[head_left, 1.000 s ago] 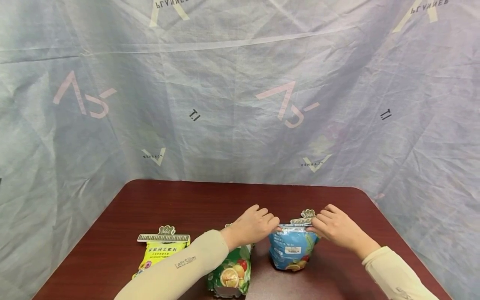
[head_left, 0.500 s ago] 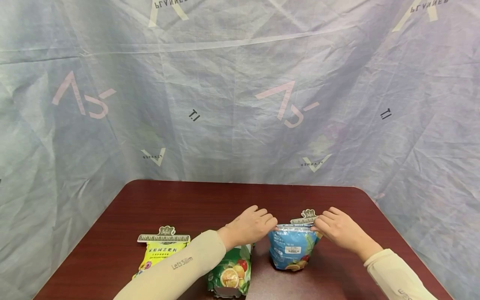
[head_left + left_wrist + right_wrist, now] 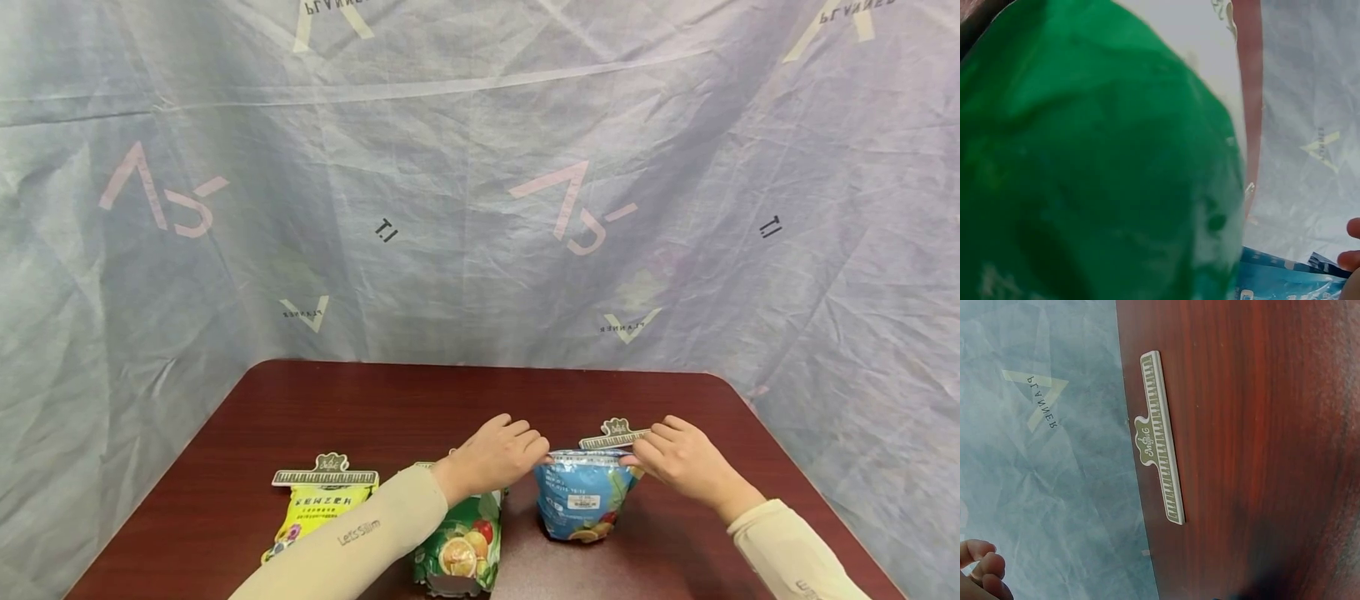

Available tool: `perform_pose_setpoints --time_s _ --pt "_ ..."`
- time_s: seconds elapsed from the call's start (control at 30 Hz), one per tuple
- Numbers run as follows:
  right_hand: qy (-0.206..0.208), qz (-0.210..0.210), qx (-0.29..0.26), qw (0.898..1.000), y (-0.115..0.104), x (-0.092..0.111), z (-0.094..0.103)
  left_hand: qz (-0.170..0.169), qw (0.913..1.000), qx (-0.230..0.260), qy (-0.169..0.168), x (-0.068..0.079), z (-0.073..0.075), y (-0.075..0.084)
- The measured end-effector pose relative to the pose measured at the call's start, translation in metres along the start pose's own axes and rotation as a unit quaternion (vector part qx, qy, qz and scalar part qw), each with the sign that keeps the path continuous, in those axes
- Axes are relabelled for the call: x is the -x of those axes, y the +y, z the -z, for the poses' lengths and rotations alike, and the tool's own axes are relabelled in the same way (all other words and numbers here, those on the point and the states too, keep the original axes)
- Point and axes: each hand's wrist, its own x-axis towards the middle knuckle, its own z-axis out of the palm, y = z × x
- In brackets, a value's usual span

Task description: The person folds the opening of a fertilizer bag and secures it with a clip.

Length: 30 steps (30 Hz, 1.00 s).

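A blue bag (image 3: 579, 500) with fruit printed on it stands on the table, its top edge drawn straight between two hands. My left hand (image 3: 497, 454) pinches the left corner of that edge, and my right hand (image 3: 678, 460) pinches the right one. Just behind the bag lies a long clip (image 3: 617, 437) with a piano-key pattern; the right wrist view shows this clip (image 3: 1161, 437) lying loose on the wood. Below my left forearm stands a green bag (image 3: 461, 546), which fills much of the left wrist view, its upper part hidden by the arm.
At left, a yellow bag (image 3: 322, 504) carries a matching piano-key clip (image 3: 326, 477) across its top, partly covered by my left sleeve (image 3: 360, 533). The dark red table (image 3: 420, 392) ends at a hanging grey cloth (image 3: 465, 292).
My hands have drawn slightly apart along the blue bag's top edge, the left one leftward and the right one a little rightward. The bags and clips stay put.
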Motion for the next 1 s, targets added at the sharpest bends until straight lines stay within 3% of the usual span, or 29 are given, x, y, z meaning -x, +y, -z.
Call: perform_pose_setpoints --time_s 0.17,0.6,1.0 --pt "0.004 0.000 -0.001 1.000 0.000 -0.001 -0.001 0.004 0.9999 0.003 0.013 -0.003 0.009 0.000" --pt "0.021 -0.005 0.007 1.000 -0.002 0.003 -0.002 0.019 0.9991 0.009 0.038 -0.002 0.005 0.004" --pt "0.019 0.002 -0.017 1.000 0.000 0.003 -0.004 0.038 0.9987 0.021 0.027 0.009 -0.019 0.009"
